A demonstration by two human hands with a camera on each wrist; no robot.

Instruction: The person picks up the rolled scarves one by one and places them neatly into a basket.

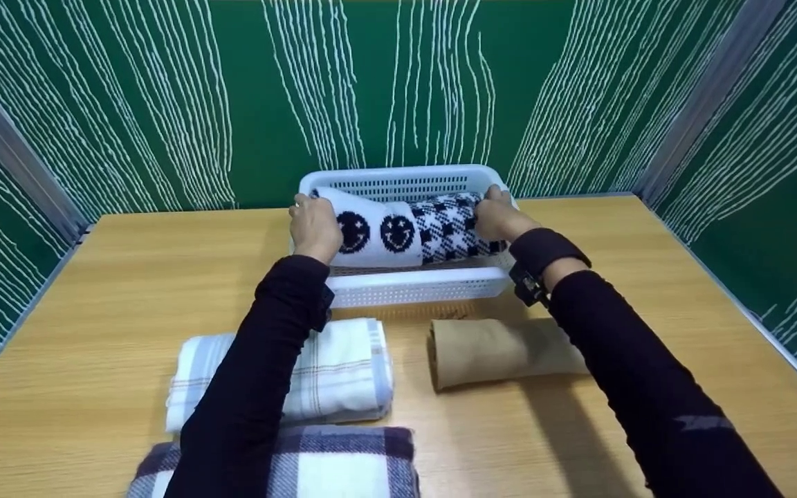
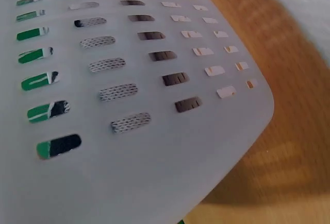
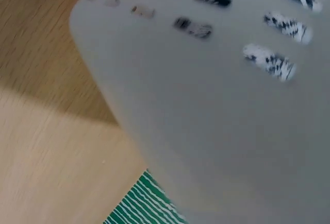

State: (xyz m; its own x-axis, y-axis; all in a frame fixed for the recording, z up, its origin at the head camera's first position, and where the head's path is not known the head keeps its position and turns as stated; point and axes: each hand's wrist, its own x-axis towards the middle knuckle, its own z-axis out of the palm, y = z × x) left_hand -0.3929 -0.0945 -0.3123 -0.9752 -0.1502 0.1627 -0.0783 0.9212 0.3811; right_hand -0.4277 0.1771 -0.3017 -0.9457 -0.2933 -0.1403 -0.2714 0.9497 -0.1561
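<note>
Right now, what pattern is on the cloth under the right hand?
A black-and-white check, clearest in the head view.

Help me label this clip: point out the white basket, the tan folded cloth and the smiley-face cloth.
white basket (image 1: 416,285): head view, near front wall.
tan folded cloth (image 1: 492,349): head view, middle of its top face.
smiley-face cloth (image 1: 376,238): head view, white part between the two faces.
</note>
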